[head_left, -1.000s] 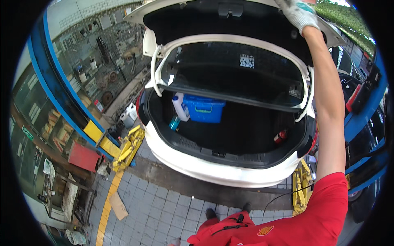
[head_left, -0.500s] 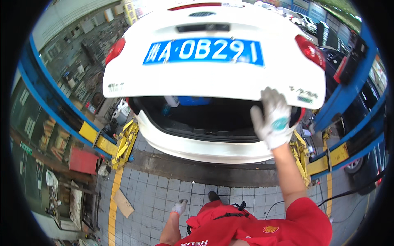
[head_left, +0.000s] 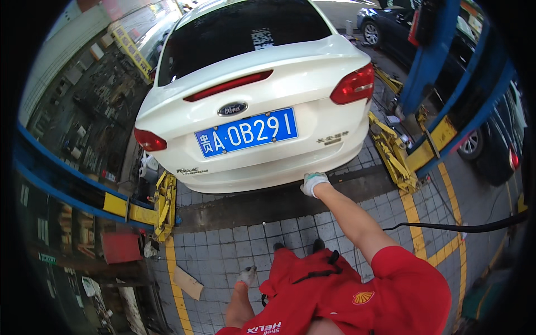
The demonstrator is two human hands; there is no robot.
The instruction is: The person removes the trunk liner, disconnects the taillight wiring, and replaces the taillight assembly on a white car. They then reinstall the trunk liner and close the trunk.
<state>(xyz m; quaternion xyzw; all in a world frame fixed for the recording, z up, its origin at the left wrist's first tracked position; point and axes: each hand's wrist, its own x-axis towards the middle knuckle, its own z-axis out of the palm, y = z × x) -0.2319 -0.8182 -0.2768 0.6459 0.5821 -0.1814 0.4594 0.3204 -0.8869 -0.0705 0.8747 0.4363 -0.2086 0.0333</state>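
Note:
A white car (head_left: 312, 58) stands with its rear toward me and its trunk lid (head_left: 310, 120) down. A blue licence plate (head_left: 245, 133) is fixed to the lid between two red tail lights. My right hand (head_left: 314, 183), in a white glove with a green patch, is at the lower edge of the rear bumper (head_left: 262, 177). Its fingers are curled in and nothing shows in them; whether they touch the bumper I cannot tell. My left hand (head_left: 246, 274), also gloved, hangs low beside my red work trousers with its fingers loosely apart, holding nothing.
Blue lift posts (head_left: 427, 61) with yellow lift arms (head_left: 393, 159) flank the car. A dark car (head_left: 491, 137) stands at the right, near a black hose (head_left: 474, 228). Shelving and a red box (head_left: 121, 247) are at the left. Cardboard (head_left: 188, 283) lies on the tiled floor.
The raised trunk lid has come down, hiding the trunk's inside. My right hand has left the lid and moved down to the bumper. My left hand still hangs at my side.

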